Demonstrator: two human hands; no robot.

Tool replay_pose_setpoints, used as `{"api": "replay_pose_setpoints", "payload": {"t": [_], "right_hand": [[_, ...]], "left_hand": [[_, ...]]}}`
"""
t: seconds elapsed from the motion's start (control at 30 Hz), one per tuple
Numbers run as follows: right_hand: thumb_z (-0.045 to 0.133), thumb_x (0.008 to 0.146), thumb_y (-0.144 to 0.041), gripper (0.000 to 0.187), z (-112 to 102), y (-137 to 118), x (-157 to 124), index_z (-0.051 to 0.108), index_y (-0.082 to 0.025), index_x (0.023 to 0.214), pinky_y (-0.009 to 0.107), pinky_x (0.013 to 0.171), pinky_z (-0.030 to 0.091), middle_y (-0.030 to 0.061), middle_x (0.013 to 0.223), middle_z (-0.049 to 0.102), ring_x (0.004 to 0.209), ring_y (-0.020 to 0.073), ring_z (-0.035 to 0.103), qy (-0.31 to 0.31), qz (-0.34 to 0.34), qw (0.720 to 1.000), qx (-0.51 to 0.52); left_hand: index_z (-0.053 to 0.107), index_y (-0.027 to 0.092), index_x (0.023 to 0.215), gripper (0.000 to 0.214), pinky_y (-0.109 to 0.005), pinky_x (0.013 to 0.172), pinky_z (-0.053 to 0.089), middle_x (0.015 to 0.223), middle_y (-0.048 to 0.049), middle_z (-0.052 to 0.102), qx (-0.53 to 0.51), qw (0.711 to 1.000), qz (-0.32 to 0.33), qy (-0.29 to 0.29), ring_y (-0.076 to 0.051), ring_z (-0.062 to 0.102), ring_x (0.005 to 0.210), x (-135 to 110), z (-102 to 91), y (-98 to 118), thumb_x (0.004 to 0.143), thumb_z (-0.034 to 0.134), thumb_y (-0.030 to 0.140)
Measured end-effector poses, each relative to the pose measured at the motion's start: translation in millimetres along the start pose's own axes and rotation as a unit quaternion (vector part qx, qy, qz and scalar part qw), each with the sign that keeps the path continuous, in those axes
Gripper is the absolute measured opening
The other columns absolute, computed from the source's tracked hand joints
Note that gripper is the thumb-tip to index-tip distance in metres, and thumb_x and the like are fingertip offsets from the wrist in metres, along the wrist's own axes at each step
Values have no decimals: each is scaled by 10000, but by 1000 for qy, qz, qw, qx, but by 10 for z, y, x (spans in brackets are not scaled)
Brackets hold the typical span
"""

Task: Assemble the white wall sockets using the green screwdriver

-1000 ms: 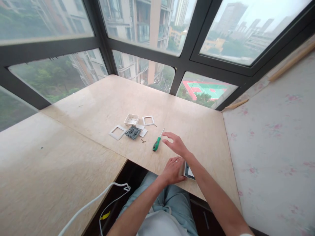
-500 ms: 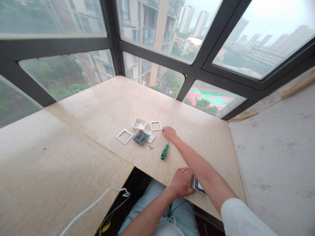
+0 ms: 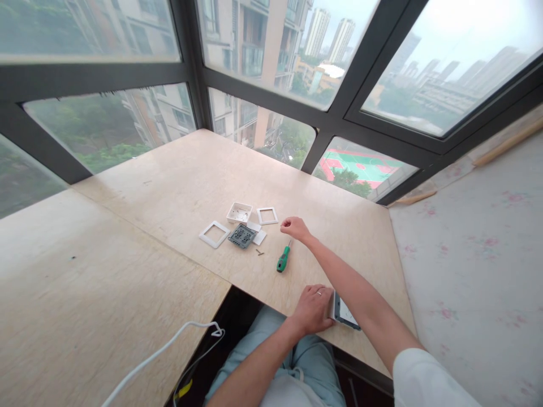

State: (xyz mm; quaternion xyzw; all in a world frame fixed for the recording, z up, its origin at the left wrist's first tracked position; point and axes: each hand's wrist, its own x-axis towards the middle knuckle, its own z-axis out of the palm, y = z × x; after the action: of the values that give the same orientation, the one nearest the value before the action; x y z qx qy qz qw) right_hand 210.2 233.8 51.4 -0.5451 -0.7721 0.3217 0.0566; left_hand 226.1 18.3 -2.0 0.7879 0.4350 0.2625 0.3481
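My left hand [image 3: 313, 308], with a ring on one finger, grips the left side of a white switch box with a grey-framed wall switch [image 3: 347, 314] at the table's front edge. My right forearm partly hides that box. My right hand [image 3: 296, 227] is closed in a pinch above the table, beyond the tip of a green screwdriver [image 3: 282, 260]. Whatever sits between its fingertips is too small to make out. Left of this hand lie a small white frame [image 3: 267, 215], an open white back box [image 3: 240, 212] and a grey switch module [image 3: 242, 236].
A larger white frame [image 3: 214, 234] lies left of the module, and white cover plates [image 3: 259, 236] lie partly under it. Small screws [image 3: 260, 252] rest nearby. A white cable [image 3: 161, 353] crosses the table's front left. Windows and a papered wall [image 3: 470, 271] border the table.
My right hand has drawn slightly away from the small white frame, its fingers still pinched. More of the switch box shows beside my left hand. The view has shifted a little.
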Motion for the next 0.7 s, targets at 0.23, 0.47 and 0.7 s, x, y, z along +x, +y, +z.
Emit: {"api": "replay_pose_setpoints", "payload": {"t": [0.23,0.47,0.7], "right_hand": [[668,744,-427,333,-240,274,-758,670,-141,914,252,555,446,30,726,700,589,122,581,78,-23,949,306],[763,653,-424,322,-439,756,-1773,669,-179,839,273,543,443,4,678,656,538,111,533,146,-6,868,475],[791,665,-416,295,-448,1344,-2562,701,-193,835,298,568,493,34,727,711,585,139,593,244,36,822,514]], "left_hand": [[386,245,1352,746,-434,1088,329,1349,-108,563,0,1000,-6,-4,-297,458,1308,-4,-27,18,716,748,391],[395,235,1361,757,-438,1089,330,1363,-98,555,27,1000,-5,-8,-286,452,1309,8,-43,39,713,762,367],[429,224,1376,735,-453,1101,341,1382,-104,549,36,999,-5,6,-297,463,1312,14,-16,25,719,745,318]]}}
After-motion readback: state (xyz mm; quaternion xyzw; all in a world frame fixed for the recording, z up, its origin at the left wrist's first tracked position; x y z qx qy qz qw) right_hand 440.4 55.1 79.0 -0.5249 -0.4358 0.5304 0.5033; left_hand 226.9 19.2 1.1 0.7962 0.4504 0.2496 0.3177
